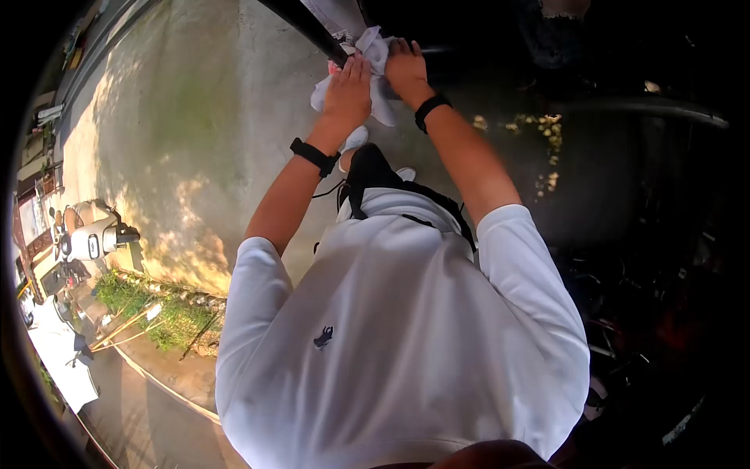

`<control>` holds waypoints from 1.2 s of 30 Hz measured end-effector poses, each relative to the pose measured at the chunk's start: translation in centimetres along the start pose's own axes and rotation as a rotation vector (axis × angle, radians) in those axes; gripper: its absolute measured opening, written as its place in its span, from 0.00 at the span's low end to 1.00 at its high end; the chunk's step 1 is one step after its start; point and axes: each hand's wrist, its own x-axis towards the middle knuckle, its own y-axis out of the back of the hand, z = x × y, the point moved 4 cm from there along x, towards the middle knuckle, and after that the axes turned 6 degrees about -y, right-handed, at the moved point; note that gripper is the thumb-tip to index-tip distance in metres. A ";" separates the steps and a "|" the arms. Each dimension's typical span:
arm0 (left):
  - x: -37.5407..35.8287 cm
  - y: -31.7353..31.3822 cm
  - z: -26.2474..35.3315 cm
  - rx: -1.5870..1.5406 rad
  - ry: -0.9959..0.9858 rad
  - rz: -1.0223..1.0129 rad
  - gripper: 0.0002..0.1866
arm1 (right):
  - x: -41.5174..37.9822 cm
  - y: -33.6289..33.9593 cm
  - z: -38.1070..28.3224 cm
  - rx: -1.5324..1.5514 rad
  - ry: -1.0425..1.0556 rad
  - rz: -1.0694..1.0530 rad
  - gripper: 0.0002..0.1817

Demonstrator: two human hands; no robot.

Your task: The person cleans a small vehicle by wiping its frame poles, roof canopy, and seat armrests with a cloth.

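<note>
At the top centre a crumpled white cloth [373,48] hangs between my two hands, beside the lower end of a dark pole [308,27]. My left hand [349,90] lies against the cloth near the pole's end, its fingers extended and close together. On the other side my right hand [407,69] touches the cloth's edge, with fingers bent; what lies under them is hidden. Part of the cloth hangs below and between the hands. Both wrists wear black bands.
A concrete floor [195,94] stretches to the left, with green plants [172,316] and a parked white scooter [94,238] at far left. Dark, unclear objects fill the right side. A person's knee in torn jeans [547,31] shows at the top right.
</note>
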 end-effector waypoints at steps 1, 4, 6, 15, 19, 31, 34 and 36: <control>0.1 -2.2 0.9 0.067 0.050 -0.180 0.32 | -0.3 0.0 0.8 -0.136 -0.091 0.095 0.22; 1.7 -1.3 5.8 -0.061 0.072 -0.317 0.34 | -0.2 -1.6 3.0 -0.213 -0.035 0.073 0.24; 2.9 -2.1 7.1 -0.388 0.176 -0.438 0.37 | -0.1 -1.2 3.3 -0.245 -0.011 0.076 0.25; 4.3 -5.7 6.0 -0.924 0.417 -0.164 0.45 | -0.9 1.7 8.9 -0.231 -0.053 0.040 0.24; 8.3 -3.0 10.5 -0.470 -0.086 0.223 0.45 | -1.3 0.3 13.4 -0.089 -0.190 -0.030 0.23; 21.3 -8.7 14.3 -0.318 0.036 0.137 0.45 | -1.6 0.7 22.6 0.075 -0.243 -0.242 0.25; 21.5 -8.5 14.5 -0.346 -0.002 0.054 0.48 | -2.1 1.7 23.3 0.094 -0.250 -0.258 0.27; 20.6 -7.7 14.4 -0.296 -0.074 0.140 0.51 | -2.6 2.3 23.2 0.101 -0.256 -0.307 0.29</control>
